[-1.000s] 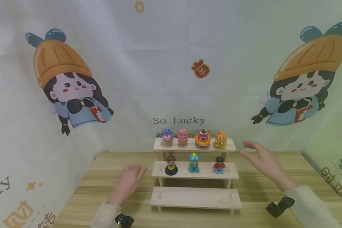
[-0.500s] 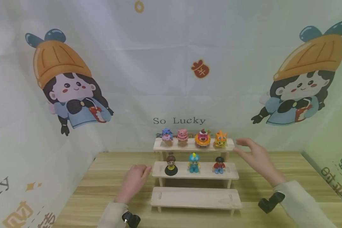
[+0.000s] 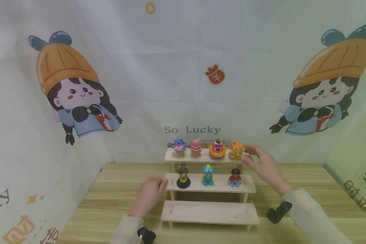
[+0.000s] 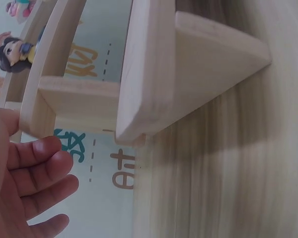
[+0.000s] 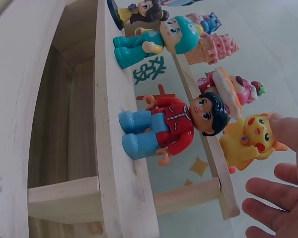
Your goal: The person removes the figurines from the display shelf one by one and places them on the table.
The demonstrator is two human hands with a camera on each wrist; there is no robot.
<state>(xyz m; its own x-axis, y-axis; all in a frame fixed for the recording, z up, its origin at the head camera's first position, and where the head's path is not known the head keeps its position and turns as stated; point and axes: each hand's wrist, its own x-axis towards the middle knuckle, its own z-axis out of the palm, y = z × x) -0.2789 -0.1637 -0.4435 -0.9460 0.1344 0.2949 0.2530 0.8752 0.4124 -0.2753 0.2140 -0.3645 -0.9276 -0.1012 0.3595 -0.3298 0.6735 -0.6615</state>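
My right hand (image 3: 264,168) is at the right end of the top shelf (image 3: 202,160), thumb and fingers apart around the near side of an orange-and-yellow figurine (image 3: 236,150). In the right wrist view the thumb overlaps the head of this yellow figurine (image 5: 241,141); contact cannot be told. My left hand (image 3: 149,194) is beside the left end of the middle shelf (image 3: 221,187). Its fingers bend loosely and hold nothing; the thumb meets or nearly meets the shelf edge in the left wrist view.
The top shelf also bears a round orange-ringed figurine (image 3: 217,149), a pink cone figurine (image 3: 196,147) and a blue-topped cone figurine (image 3: 179,147). On the middle shelf stand a brown-haired figurine (image 3: 183,177), a teal figurine (image 3: 207,175) and a red-jacketed figurine (image 3: 234,177). A low wooden shelf (image 3: 209,212) stands in front.
My right hand has moved left from beside the stand to the orange-and-yellow figurine. My left hand has shifted right to the middle shelf's end. The figurines have stayed in place.
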